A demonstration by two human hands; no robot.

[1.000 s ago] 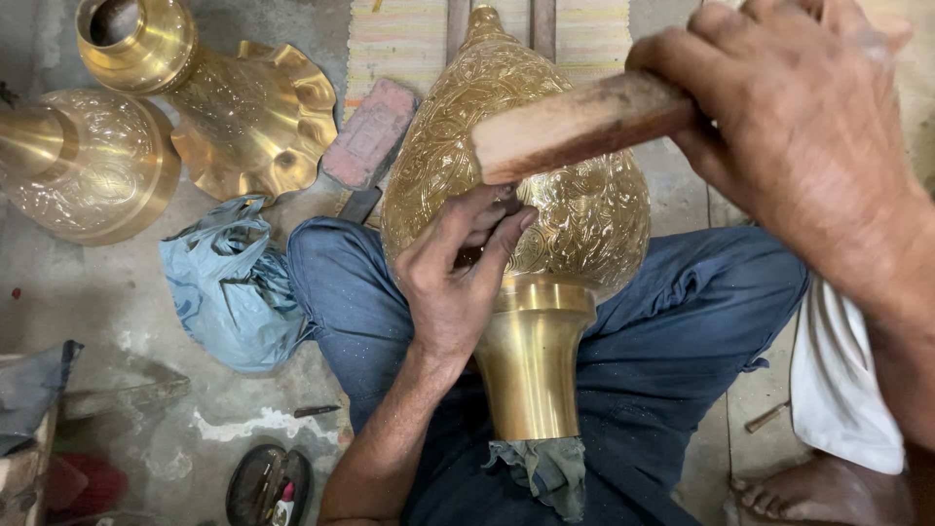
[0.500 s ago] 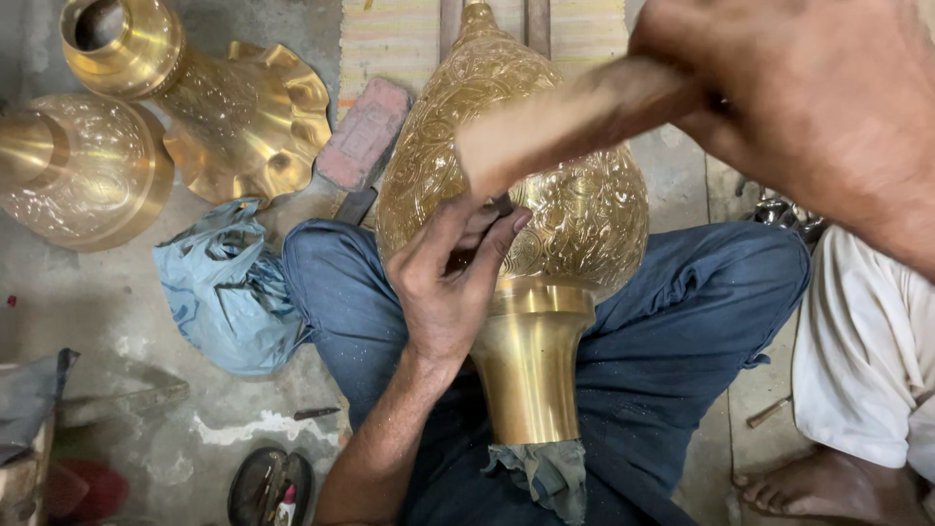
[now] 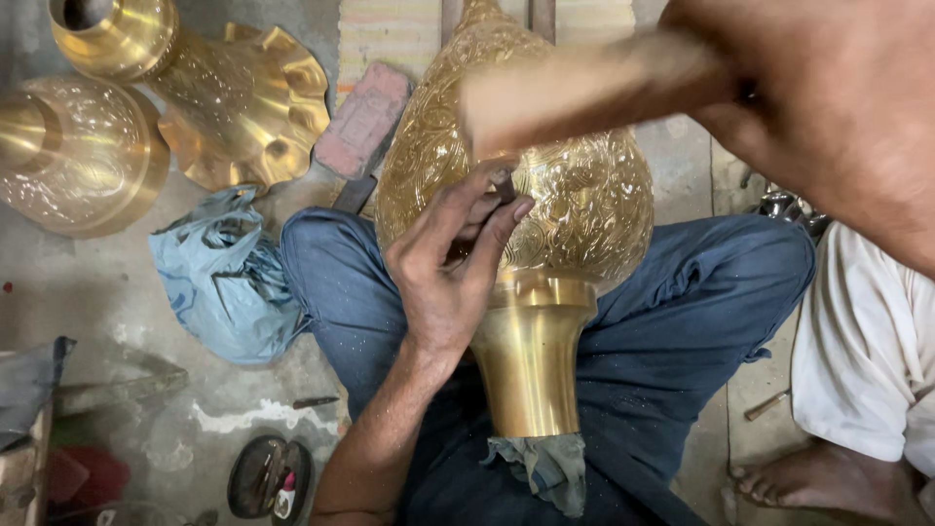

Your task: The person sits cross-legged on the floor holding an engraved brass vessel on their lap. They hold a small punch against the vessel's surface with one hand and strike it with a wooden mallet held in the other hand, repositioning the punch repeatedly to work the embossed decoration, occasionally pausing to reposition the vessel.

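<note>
A: Where did the engraved brass vessel lie?

B: Centre of frame, across the lap of the seated person in blue trousers. Bulbous chased body toward 12 o'clock, smooth flared neck toward 6 o'clock, with a grey rag at the neck's mouth.

A: Left hand?

B: The left hand lay against the vessel's body at about 9 o'clock of the bulb, fingers pinched around a small dark punch whose tip met the engraved surface.

A: Right hand?

B: The right hand filled the 1 to 2 o'clock corner, closed around a wooden hammer handle. The handle was motion-blurred and extended toward 9 o'clock above the punch. Contact with the punch could not be resolved.

A: Surroundings?

B: At 10 to 11 o'clock on the floor: a fluted brass piece and a round brass dome. A reddish block just beside the vessel at 11 o'clock. A blue plastic bag at 9 o'clock, touching the knee. White cloth and a bare foot at 4 to 5 o'clock.
</note>
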